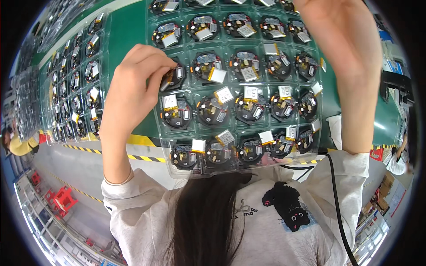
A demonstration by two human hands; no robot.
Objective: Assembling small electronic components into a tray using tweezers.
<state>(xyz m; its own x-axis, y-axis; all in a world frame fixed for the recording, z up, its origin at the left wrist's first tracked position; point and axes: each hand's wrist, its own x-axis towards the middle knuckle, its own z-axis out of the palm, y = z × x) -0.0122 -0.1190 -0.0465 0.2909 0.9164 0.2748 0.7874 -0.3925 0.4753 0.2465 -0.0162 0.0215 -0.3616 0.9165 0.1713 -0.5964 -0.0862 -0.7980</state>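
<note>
A clear plastic tray (177,174) lies in front of me, its pockets filled with round black circuit units, most with a small silver battery pack (217,75) attached. At the tray's left side my left hand (140,82) is closed, fingertips and thumb pinching the edge of one round black circuit unit (178,74) in its pocket. That unit is partly hidden by my fingers. My right hand (335,40) reaches over the tray's far right corner. Its fingers run past the top edge of the picture, so what they touch or hold is out of sight.
To the left stands another clear tray (105,57) of similar units on the green work surface (128,26). A black cable (333,190) hangs down in front of my right side. Red stools (62,199) are on the floor at left. Other people show at both rims.
</note>
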